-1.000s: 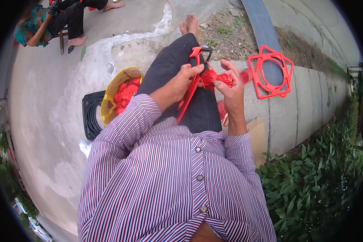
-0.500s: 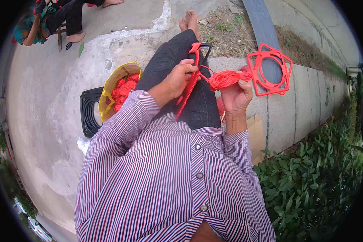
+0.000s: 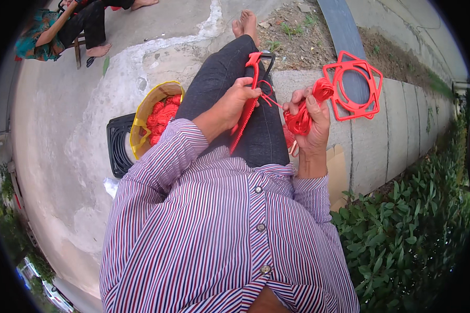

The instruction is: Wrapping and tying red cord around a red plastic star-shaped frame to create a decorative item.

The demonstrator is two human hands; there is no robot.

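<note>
My left hand (image 3: 232, 104) pinches the edge of a red plastic frame (image 3: 240, 128), seen nearly edge-on and standing over my dark trousers. Behind its far end shows a black bar (image 3: 269, 61); whether it is joined to the frame I cannot tell. In my closed right hand (image 3: 317, 121) is a folded bundle of red cord (image 3: 298, 122), its upper end sticking out above the thumb. A thin strand runs from the bundle to the red frame near my left fingertips, where a small loop shows.
Left of my legs stands a yellow-rimmed bag (image 3: 140, 121) of red cord, beside stacked black frames (image 3: 121, 151). More red frames (image 3: 354, 107) lie at the right, near cardboard (image 3: 338, 172) and leafy shrubs (image 3: 397, 235). Another person (image 3: 57, 34) sits at the far left.
My right hand has turned upright and closed round the cord bundle, which lay sideways before. The strand to the red frame is now pulled straighter. My left hand keeps its hold.
</note>
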